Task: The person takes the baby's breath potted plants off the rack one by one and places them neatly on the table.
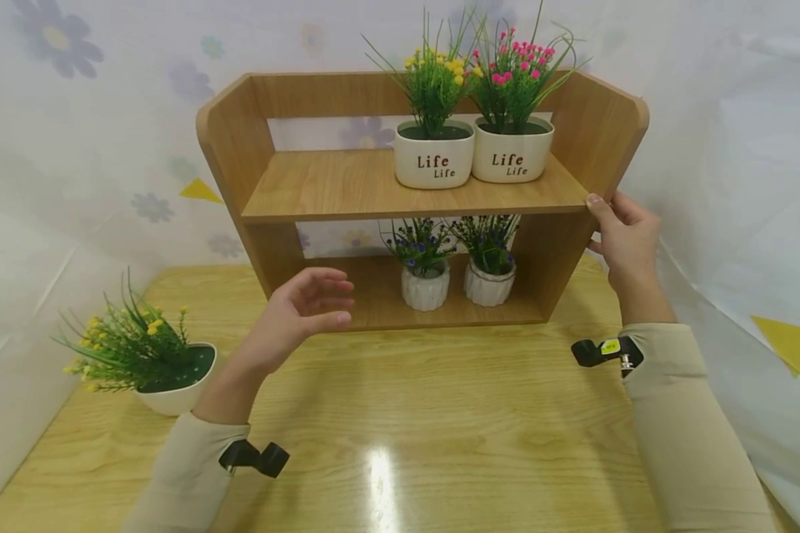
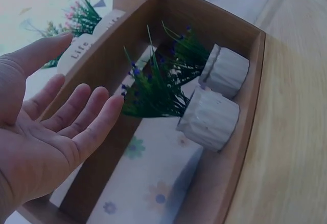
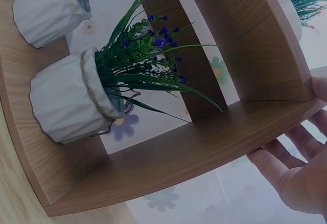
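Right hand (image 1: 630,240) (cropped in its wrist view) grips the shelf (image 1: 413,203).

- Pale backdrop (image 1: 127,133) across the upper part of the head view, printed with flowers — a large purple flower (image 1: 56,35) sits at upper left.
- Small yellow triangle (image 1: 201,192), left of centre.
- Larger yellow triangle (image 1: 787,342) near the right edge — against a white, wrinkled sheet (image 1: 727,163).
- Wood-grain table (image 1: 467,414) across the bottom, bright glare (image 1: 381,485) at bottom centre.
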`<state>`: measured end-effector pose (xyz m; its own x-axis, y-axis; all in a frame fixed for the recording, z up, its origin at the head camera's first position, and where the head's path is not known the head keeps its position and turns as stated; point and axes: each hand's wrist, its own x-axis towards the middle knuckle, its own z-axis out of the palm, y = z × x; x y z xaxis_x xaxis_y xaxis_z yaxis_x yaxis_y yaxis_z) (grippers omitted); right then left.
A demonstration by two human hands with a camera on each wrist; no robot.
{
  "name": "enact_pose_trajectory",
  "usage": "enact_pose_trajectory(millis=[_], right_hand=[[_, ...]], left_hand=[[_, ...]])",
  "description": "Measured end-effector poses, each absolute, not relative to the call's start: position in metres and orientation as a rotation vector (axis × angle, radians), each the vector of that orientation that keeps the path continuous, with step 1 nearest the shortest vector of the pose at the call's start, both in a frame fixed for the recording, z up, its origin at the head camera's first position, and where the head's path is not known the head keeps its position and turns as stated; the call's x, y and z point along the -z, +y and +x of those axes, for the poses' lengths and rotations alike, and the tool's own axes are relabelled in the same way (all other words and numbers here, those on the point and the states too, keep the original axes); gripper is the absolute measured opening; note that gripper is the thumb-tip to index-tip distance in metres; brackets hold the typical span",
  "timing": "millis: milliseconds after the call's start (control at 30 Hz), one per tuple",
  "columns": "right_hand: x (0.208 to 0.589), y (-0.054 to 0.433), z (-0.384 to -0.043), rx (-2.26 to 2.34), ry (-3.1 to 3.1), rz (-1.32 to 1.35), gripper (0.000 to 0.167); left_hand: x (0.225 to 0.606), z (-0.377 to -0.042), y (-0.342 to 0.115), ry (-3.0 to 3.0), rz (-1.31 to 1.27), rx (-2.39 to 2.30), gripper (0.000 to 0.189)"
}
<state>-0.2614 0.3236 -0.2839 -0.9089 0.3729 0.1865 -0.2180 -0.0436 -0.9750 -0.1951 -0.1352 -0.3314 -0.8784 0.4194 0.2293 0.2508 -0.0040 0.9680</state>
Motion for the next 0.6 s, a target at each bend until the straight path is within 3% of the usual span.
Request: enact_pose_trajectory(millis=[600], right_hand=[[0.285,0.323,-0.263,-2.044,-1.791,-0.137,0.049]], left_hand=[[0.274,-0.217,-0.117,2.091,0.817,-2.127,0.046]])
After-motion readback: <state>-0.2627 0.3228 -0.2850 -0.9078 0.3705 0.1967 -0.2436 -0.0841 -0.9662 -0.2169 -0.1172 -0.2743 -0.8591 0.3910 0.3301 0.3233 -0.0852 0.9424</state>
